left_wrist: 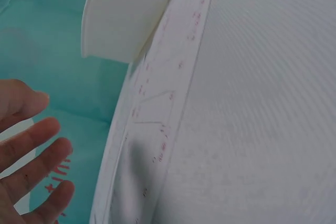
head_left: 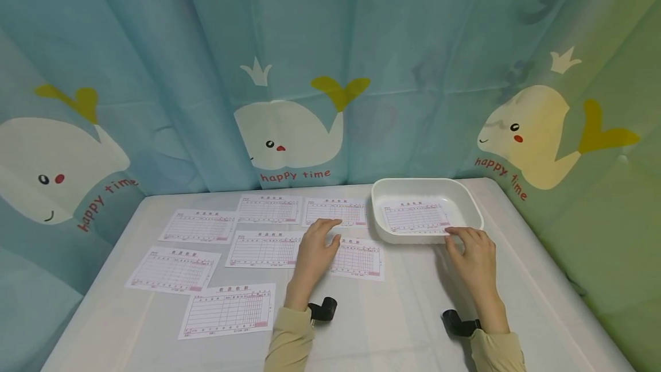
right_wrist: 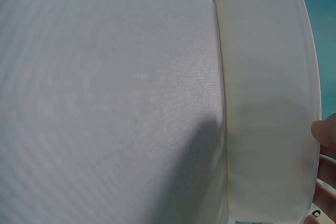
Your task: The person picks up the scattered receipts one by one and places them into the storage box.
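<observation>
My left hand (head_left: 317, 247) hovers over the printed slips, fingers spread and loosely bent, holding nothing. Beneath it lies a slip (head_left: 360, 260) partly covered by the hand, with another slip (head_left: 260, 248) just to its left. Empty bent fingers (left_wrist: 39, 150) also show in the left wrist view. At the front right rim of a white tray (head_left: 467, 202), my right hand (head_left: 474, 257) pinches the edge, its thumb outside in the right wrist view and the other fingers partly hidden behind the rim. One slip (head_left: 415, 216) lies inside the tray, its lower right corner close to these fingertips.
More slips lie spread on the white tablecloth: two at the back (head_left: 269, 209) (head_left: 335, 211), others to the left (head_left: 198, 225) (head_left: 174, 268) and front left (head_left: 227, 312). A curtain with whale prints (head_left: 289, 134) hangs behind the table. Black cameras sit on both wrists.
</observation>
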### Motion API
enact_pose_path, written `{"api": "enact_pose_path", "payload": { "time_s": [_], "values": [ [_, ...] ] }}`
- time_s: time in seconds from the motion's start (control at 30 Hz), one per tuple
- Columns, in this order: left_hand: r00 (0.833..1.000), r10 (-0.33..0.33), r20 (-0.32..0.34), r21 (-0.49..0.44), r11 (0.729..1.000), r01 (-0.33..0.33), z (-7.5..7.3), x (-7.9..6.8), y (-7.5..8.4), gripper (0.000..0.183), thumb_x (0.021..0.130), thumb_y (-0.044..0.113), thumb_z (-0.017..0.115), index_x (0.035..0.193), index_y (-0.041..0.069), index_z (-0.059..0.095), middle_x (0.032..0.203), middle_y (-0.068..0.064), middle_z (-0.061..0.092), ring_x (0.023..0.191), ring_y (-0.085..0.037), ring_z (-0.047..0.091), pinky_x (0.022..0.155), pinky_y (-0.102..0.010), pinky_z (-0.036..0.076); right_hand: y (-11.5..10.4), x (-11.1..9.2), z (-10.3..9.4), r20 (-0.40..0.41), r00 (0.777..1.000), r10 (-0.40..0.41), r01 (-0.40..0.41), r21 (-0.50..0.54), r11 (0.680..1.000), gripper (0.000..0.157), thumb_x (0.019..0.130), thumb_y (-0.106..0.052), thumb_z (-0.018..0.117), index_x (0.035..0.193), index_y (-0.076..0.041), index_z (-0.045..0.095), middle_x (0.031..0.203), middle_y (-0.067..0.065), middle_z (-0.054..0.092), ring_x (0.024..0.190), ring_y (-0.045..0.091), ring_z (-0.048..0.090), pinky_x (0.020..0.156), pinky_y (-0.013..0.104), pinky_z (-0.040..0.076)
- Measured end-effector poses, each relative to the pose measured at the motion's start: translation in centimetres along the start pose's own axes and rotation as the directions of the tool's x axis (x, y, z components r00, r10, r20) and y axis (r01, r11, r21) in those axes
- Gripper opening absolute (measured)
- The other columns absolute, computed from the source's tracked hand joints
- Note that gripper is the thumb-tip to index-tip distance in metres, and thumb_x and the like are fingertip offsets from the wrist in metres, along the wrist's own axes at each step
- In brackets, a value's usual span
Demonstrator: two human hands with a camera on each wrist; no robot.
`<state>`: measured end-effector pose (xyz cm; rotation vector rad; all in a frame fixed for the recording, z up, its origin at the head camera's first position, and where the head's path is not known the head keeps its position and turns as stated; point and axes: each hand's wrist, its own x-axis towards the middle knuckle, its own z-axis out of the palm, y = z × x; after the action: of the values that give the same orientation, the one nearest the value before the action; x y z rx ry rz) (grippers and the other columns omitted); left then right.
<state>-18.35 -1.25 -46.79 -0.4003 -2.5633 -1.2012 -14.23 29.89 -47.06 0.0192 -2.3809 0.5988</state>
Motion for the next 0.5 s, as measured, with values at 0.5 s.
{"api": "enact_pose_path", "payload": {
  "time_s": [0.5],
  "values": [
    [0.998,-0.065,-0.019,0.007,0.998,0.065,-0.7,-0.5,-2.3,0.032,0.085,0.01,0.069,0.117,0.011,0.067,0.117,-0.008,0.066,0.109,-0.027,0.062,0.092,-0.045,0.05,0.1,0.0,0.0,0.006,1.0,0.012,-0.012,0.003,1.0,0.016,0.08,-0.004,0.07,0.094,0.002,0.07,0.096,0.024,0.069,0.098,0.041,0.054,0.086,0.059,0.036]
  ]
}}
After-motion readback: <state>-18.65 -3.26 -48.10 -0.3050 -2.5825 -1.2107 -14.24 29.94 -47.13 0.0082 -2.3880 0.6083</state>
